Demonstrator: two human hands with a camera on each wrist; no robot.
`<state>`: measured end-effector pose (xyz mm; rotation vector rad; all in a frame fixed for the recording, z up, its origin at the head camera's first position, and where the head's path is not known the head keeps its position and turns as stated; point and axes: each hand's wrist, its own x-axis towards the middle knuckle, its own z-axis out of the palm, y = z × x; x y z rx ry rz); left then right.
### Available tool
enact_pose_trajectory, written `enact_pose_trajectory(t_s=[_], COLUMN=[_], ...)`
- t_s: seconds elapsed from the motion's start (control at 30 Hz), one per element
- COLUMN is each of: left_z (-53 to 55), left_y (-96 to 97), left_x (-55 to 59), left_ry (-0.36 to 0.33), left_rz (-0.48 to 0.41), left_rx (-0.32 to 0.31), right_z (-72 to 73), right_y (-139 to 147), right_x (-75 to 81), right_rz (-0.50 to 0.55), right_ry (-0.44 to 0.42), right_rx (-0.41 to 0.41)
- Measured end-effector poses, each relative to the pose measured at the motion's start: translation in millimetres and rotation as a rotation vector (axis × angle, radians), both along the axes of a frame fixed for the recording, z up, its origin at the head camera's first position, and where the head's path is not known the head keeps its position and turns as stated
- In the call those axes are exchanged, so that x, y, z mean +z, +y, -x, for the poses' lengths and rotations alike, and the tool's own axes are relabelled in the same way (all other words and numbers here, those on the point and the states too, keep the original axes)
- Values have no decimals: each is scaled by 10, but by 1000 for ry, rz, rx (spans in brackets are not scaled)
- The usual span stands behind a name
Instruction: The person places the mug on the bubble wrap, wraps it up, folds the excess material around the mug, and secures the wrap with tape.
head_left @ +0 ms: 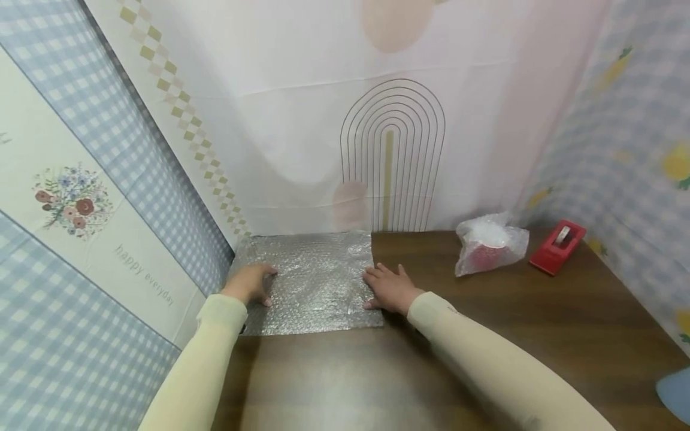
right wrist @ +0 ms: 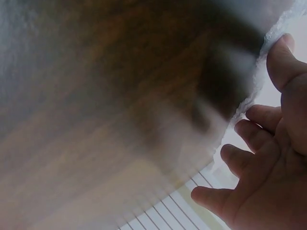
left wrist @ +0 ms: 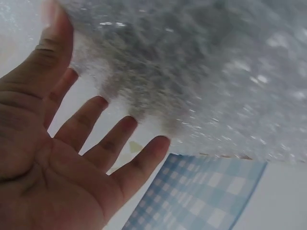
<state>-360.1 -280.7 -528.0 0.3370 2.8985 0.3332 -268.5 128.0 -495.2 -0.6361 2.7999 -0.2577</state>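
Note:
A sheet of clear bubble wrap (head_left: 318, 281) lies spread over the left part of the brown wooden table. My left hand (head_left: 252, 284) is at the left side of the sheet, its fingers spread in the left wrist view, with the fingertips right at the bubble wrap (left wrist: 230, 86). On the opposite side, my right hand (head_left: 390, 290) touches the right edge of the sheet with thumb and fingers apart. From the right wrist, the thumb and fingertips of that hand (right wrist: 264, 158) line the thin edge of the wrap. Neither hand grips anything.
At the back right of the table (head_left: 334, 383) sits a bubble-wrapped bundle (head_left: 487, 245) with something red inside. Beside it stands a red tape dispenser (head_left: 557, 246). Patterned cloth walls close in the back and both sides. A blue object (head_left: 676, 395) shows at the lower right edge.

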Motion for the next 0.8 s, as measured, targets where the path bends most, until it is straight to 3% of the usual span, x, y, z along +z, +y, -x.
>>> enact_pose_trajectory(t_s=[0.23,0.3,0.63,0.8], left_z=[24,42,189,138], left_y=[-3,-22,40,195], left_x=[-45,-76,-277,-219], left_ry=[8,-8,-13,-3], left_rz=[-3,-18,-11,-37], left_rx=[-44,-36,-67,-45], right_z=[-9,13,-48,-15], right_y=[24,55,170,285], right_x=[15,-39,24,-35], right_rz=[-18,-5,-40,-33], right_ry=[-7,7,18,26], right_rx=[-8,1,-11,-19])
